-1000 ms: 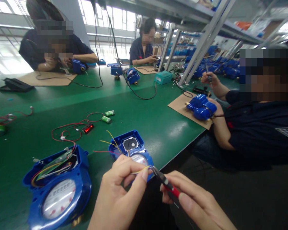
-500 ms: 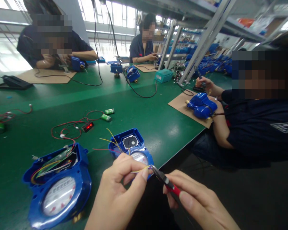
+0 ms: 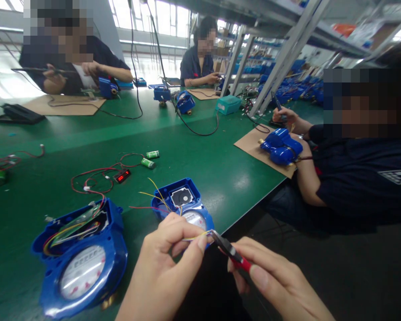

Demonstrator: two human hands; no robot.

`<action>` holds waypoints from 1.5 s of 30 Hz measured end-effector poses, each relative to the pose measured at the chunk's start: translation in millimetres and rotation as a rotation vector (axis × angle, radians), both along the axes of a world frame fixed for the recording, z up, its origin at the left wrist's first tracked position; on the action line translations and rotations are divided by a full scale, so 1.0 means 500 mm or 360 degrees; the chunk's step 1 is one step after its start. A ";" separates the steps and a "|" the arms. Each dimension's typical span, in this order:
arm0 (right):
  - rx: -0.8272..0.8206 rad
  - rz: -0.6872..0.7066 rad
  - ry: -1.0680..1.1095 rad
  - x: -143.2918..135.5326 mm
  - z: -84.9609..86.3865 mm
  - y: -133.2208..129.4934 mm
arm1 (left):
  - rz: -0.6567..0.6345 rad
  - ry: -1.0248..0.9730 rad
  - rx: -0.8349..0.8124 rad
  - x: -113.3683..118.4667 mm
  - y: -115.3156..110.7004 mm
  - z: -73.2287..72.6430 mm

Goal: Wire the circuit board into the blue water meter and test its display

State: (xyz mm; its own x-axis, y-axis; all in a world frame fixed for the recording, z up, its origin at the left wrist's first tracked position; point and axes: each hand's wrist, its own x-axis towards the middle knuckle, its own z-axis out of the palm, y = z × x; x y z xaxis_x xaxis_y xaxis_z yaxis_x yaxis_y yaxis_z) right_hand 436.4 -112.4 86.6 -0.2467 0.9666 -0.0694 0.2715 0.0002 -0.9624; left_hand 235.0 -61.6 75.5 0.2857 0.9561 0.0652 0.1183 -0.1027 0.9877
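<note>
My left hand [image 3: 172, 263] pinches thin wires [image 3: 197, 237], yellow and pale, between thumb and forefinger. In my right hand [image 3: 270, 276] is a pair of cutting pliers [image 3: 232, 252] with red-and-black handles, its jaw tips at the wire ends just past my left fingertips. Behind my left hand lies an open blue water meter [image 3: 175, 189], with yellow and red wires sticking out of its box; its round dial is partly covered by my fingers. To the left sits a second blue water meter [image 3: 83, 272], its box holding a green circuit board and wires.
A small red digital display [image 3: 122, 176] and two green batteries [image 3: 149, 163] lie on the green table [image 3: 194, 151]. Across and to the right, co-workers handle other blue meters [image 3: 282, 147]. A metal shelf post [image 3: 284, 58] rises at the table's far right.
My hands, the wires and the pliers stay almost still. The digits on the red display differ. At the far left, a co-worker has raised the head and moved a hand holding a thin tool leftward.
</note>
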 end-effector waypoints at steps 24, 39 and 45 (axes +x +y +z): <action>0.0074 -0.0102 -0.0064 -0.019 0.008 0.001 | 0.0018 -0.0035 -0.0033 -0.003 -0.001 0.010; 0.0629 -0.0311 -0.0026 -0.055 -0.023 -0.019 | 0.0003 -0.0138 -0.0135 -0.006 -0.004 0.003; 0.0815 -0.0109 -0.0230 -0.048 -0.039 -0.016 | 0.0040 -0.0142 -0.0087 -0.001 -0.006 0.001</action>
